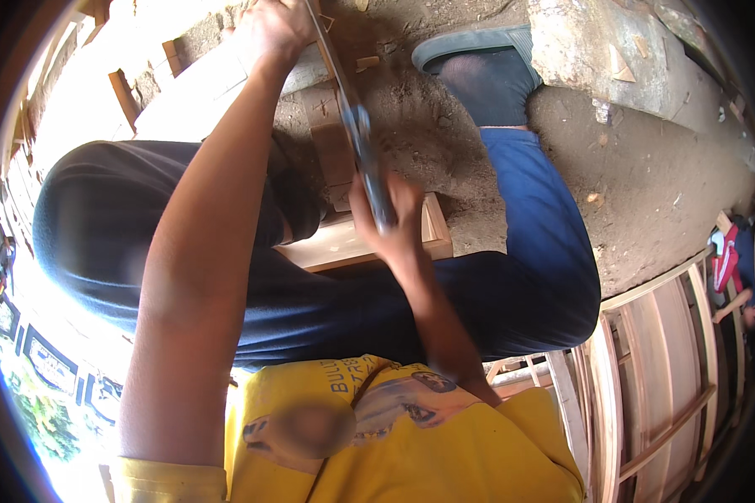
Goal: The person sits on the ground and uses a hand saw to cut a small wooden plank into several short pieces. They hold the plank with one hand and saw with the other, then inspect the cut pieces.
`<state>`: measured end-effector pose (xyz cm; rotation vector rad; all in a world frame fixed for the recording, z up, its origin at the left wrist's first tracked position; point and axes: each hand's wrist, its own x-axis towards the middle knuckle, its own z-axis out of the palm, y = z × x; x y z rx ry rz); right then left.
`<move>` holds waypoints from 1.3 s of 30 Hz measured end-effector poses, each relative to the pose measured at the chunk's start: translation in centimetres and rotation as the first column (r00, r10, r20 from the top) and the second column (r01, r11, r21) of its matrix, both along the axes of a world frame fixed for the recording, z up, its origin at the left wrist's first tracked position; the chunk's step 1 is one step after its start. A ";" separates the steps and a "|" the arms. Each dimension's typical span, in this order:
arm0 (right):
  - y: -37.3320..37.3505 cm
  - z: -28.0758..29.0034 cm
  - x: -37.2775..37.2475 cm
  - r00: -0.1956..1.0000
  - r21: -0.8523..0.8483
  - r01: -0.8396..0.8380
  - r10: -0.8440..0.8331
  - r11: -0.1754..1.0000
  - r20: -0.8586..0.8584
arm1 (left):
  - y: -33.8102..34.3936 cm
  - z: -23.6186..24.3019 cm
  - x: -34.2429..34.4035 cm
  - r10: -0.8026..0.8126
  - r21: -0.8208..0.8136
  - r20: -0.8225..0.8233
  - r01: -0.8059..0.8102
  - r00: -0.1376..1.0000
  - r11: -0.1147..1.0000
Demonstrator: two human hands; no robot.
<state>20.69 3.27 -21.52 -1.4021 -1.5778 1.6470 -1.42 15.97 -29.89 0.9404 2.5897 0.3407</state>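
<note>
While left hand (273, 33) stretches far forward, right hand (403, 220) grips long tool (364, 142)

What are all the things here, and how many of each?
Long thin tool: one, grey and blue, blurred, upper middle
Wood piece: at least one, brown, beside the tool
Shallow wooden box: one, light brown, middle
Wood scraps: several, tan, on the ground
Ground: one, brown, upper right
Slatted wooden frames: several, light brown, lower right
Red-and-white cloth: one, far right
Shoe: at least one, grey, top
Trousers: one pair, dark blue, middle
Shirt: one, yellow, bottom
Right fingers: several, bare, around the tool
Left hand: one, bare, top
</note>
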 end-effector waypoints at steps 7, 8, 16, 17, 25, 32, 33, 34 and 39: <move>2.3 -0.5 -1.1 0.988 0.076 -0.118 0.109 0.990 0.113 | -1.8 -2.3 0.0 -0.134 0.089 -0.186 0.152 0.973 0.984; 1.3 -0.3 -0.7 0.991 0.082 -0.094 0.086 0.992 0.102 | -2.2 -4.3 -0.9 -0.114 0.071 -0.253 0.136 0.961 0.988; 1.7 0.0 -0.7 0.995 0.069 -0.060 0.054 0.996 0.089 | -0.6 -4.9 -3.5 -0.236 -0.276 -0.033 0.218 0.971 0.936; 2.3 -0.1 -1.2 0.991 0.019 -0.098 0.096 0.995 0.092 | -0.7 -5.1 -3.6 -0.227 -0.205 -0.013 0.220 0.974 0.954; 1.7 -1.2 -0.6 0.989 0.077 -0.132 0.127 0.988 0.073 | -0.9 -5.5 -3.6 -0.322 -0.251 -0.128 0.283 0.938 0.925; -1.9 -0.5 2.7 1.000 0.185 0.005 -0.008 0.983 0.012 | 0.2 -3.0 -1.8 -0.191 -0.213 -0.143 0.159 0.971 0.964; 0.3 -1.2 1.9 0.997 0.117 -0.063 0.058 0.991 0.047 | 0.0 -2.8 -1.3 -0.225 -0.263 -0.195 0.170 0.955 0.950; 2.1 -2.1 0.4 0.996 0.094 -0.081 0.077 0.992 0.046 | -0.1 -2.9 -1.6 -0.244 -0.255 -0.162 0.199 0.956 0.946; -1.9 -0.3 2.6 0.998 0.138 0.056 -0.053 0.989 -0.028 | -0.3 -4.3 -3.4 -0.143 -0.167 -0.054 0.132 0.988 0.977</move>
